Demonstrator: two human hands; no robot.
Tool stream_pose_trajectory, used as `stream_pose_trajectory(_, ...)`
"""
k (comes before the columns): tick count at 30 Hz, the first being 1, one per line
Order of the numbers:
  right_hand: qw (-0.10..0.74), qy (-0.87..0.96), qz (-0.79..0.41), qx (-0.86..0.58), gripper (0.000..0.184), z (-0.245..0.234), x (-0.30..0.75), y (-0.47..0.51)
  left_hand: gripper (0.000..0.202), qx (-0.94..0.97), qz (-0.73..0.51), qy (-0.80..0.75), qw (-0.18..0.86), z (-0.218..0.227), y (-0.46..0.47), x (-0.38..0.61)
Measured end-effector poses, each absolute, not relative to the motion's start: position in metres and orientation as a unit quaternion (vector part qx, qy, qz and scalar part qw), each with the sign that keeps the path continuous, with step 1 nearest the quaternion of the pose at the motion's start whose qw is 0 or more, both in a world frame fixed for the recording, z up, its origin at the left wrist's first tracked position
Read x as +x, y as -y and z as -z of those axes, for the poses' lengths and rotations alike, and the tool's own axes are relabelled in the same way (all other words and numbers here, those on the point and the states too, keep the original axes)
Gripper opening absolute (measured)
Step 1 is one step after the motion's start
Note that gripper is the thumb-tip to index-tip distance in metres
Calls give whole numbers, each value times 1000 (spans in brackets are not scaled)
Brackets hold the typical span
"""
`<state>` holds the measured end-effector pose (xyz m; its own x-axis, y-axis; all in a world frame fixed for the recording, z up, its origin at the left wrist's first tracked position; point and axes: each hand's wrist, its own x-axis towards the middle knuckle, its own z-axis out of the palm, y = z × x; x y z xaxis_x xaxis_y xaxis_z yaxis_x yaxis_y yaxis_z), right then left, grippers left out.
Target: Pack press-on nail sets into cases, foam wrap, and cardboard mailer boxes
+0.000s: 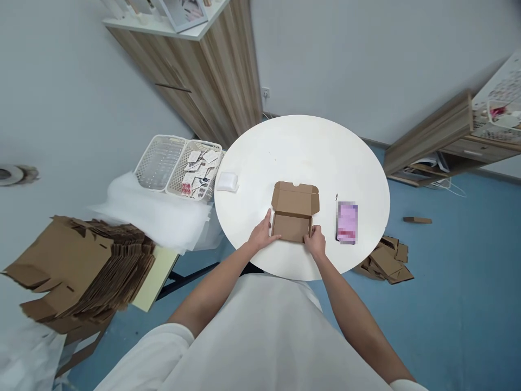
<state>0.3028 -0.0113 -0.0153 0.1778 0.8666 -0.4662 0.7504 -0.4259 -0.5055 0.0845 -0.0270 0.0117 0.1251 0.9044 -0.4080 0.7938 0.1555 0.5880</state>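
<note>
A brown cardboard mailer box (pixel 292 228) sits on the white round table (pixel 301 146) with its flap lid raised away from me. The inside that shows is bare. My left hand (pixel 260 234) holds the box's left front corner, fingers along the side wall and thumb on the front edge. At the right front corner, my right hand (pixel 316 241) pinches the wall between thumb and fingers. To the right of the box lies a blurred pinkish-purple rectangular item (pixel 347 222). A small white packet (pixel 227 182) rests near the table's left edge.
Left of the table stand white baskets (pixel 179 184), one holding small cards and packets. White foam sheets (pixel 150 212) and stacked flat cardboard boxes (pixel 118 266) lie nearer. Folded boxes (pixel 388 260) are on the floor at right. A wooden cabinet (pixel 220 70) stands behind.
</note>
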Motion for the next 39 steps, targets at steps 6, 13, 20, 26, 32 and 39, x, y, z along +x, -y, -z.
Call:
stream_pose_trajectory(6, 48, 523, -365, -768, 32, 14, 298, 9, 91, 592, -147, -672, 420, -2, 37, 89)
stream_pose_trajectory(13, 32, 511, -355, -782, 43, 5, 291, 8, 77, 588, -164, -666, 429, -1, 31, 80)
stream_pose_trajectory(20, 108, 519, -262, -807, 66, -8, 275, 18, 72, 597, -177, -643, 446, -2, 26, 65)
stream_pose_trajectory(26, 207, 586, -90, -778, 65, -37, 213, 19, 53, 606, -235, -671, 355, -12, 12, 3)
stream_pose_trajectory(32, 234, 635, -379, -630, 50, -43, 105, -28, 52, 484, -281, -788, 257, -13, -26, -75)
stream_pose_trajectory(39, 207, 374, -627, -651, 56, -14, 27, -93, 63, 382, -260, -810, 360, -2, -60, -96)
